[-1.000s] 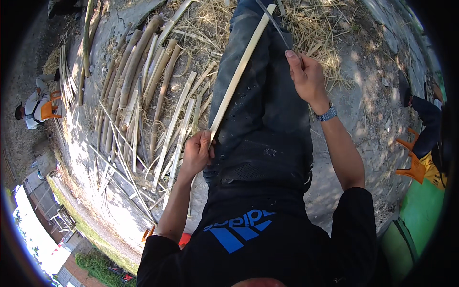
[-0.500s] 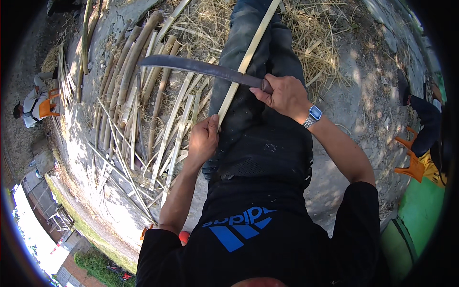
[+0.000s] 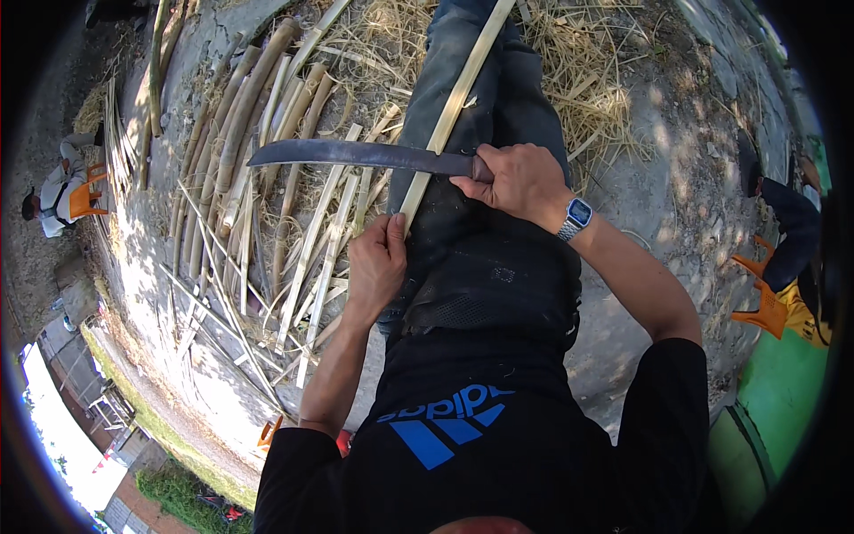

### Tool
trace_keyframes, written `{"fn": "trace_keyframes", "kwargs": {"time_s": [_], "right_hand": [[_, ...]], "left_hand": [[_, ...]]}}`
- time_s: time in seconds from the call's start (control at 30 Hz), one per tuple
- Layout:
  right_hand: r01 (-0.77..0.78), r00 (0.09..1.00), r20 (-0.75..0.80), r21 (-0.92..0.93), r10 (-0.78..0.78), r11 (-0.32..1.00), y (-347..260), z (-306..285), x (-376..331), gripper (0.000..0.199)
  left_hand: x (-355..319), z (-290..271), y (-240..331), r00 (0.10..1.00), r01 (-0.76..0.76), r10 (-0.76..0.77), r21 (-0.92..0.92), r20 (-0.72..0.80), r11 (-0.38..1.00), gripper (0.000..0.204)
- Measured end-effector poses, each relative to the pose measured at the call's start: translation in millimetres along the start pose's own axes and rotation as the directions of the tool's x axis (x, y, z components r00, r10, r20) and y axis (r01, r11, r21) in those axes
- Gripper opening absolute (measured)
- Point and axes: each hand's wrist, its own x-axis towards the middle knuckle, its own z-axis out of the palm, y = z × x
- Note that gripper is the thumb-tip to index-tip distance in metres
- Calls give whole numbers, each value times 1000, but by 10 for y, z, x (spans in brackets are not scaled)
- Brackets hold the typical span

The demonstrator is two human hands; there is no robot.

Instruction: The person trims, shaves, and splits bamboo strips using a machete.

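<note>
A long, pale bamboo strip (image 3: 469,75) runs along my thigh, from my left side up past the top of the view. My left hand (image 3: 377,264) pinches its near end between thumb and fingers. In my right hand (image 3: 523,180) is the handle of a machete (image 3: 356,153), its long, dark, curved blade pointing left. The blade lies across the strip, a little beyond my left hand. A small curl of shaving (image 3: 470,102) stands off the strip just past the blade.
Left of my legs lie several round bamboo poles (image 3: 253,111) and split bamboo strips (image 3: 322,240). Thin shavings (image 3: 587,84) are heaped beyond my right leg. One person (image 3: 59,196) sits on an orange chair at far left, another (image 3: 792,233) at far right.
The machete has slid down the strip toward me, its blade now closer to level. My right hand has come nearer and slightly left, and a shaving now shows beyond the blade.
</note>
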Motion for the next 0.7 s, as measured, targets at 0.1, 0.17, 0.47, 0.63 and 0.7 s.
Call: {"fn": "trace_keyframes", "kwargs": {"time_s": [0.1,0.17,0.47,0.63,0.7], "right_hand": [[-8,1000,-16,-4,8,1000,-18,12,63,61],[-48,997,-53,108,54,993,-73,76,64,61],[-21,1000,2,50,21,999,15,-117,110,62],[102,993,59,43,-104,994,-138,-44,7,60],[21,1000,22,66,-23,998,50,-151,146,59]], "left_hand": [[81,-41,51,1000,8,-8,-19,-4,1000,47],[137,-101,144,1000,25,-25,8,-7,1000,46],[90,9,255,999,52,-53,-68,-11,996,42],[-20,13,225,1000,-8,8,14,-26,1000,39],[-59,17,206,999,9,-11,-58,-37,998,37]]}}
